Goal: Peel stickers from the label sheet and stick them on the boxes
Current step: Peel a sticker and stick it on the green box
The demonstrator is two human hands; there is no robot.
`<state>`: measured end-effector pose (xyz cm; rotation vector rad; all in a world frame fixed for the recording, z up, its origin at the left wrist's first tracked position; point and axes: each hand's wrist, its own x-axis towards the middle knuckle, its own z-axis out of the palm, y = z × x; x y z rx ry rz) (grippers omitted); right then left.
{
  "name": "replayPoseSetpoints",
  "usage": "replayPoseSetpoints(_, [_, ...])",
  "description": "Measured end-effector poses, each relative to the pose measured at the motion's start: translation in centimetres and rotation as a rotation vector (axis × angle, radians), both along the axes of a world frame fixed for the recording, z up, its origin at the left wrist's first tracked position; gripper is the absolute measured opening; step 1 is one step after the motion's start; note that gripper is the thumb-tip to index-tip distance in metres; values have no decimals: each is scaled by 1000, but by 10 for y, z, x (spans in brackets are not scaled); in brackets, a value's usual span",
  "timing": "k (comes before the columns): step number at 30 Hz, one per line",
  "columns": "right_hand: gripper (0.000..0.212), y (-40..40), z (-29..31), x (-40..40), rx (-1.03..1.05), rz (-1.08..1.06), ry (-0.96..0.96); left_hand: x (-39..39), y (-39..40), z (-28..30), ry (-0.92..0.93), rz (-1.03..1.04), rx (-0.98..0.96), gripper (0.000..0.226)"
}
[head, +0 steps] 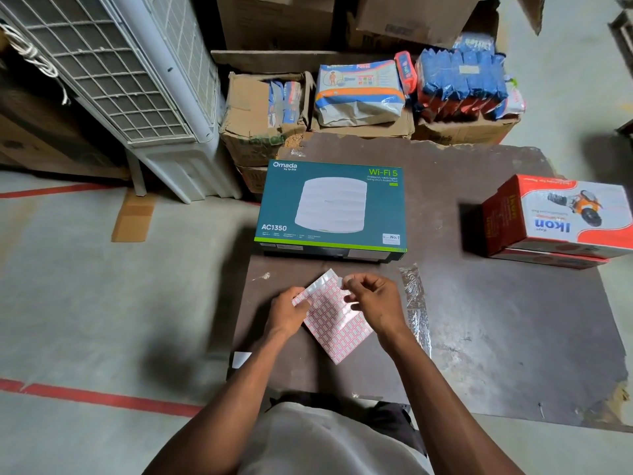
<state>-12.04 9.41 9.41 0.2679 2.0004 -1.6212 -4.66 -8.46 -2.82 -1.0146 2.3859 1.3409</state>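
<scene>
A label sheet (334,322) with rows of small red-bordered white stickers lies tilted just above the dark board (496,337). My left hand (287,311) pinches its left edge. My right hand (371,301) pinches at the sheet's upper right corner, where a small white sticker shows at the fingertips. A teal Omada Wi-Fi box (330,209) lies flat beyond the sheet. A red and white Ikon box (555,219) sits at the board's right side on top of a second, similar box.
A strip of clear plastic wrap (416,303) lies right of my hands. A white scrap (241,358) sits at the board's left edge. Cardboard cartons (253,121) with packets stand behind, and a white cooler (137,80) at the left. Red floor lines (102,397) run below.
</scene>
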Motion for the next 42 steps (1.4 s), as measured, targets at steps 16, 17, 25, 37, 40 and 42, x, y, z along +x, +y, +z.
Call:
replayPoseSetpoints(16, [10,24,-11,-66,-60,-220,125,-86,-46,90,532,8,-477,30])
replayPoseSetpoints(17, [7,26,-15,-75,-60,-233,125,-95,-53,90,443,7,-497,39])
replayPoseSetpoints(25, [7,34,-29,-108,-122,-225,-65,-124,-81,84,-98,35,-345,110])
replayPoseSetpoints(37, [21,23,-24,-112,-232,-339,-68,-121,-75,84,77,119,-199,109])
replayPoseSetpoints(40, [23,24,-13,-117,-295,-372,15,-118,-74,90,139,122,-181,103])
replayPoseSetpoints(42, [21,26,-1,-123,-331,-367,54,-114,-69,95,196,149,-153,103])
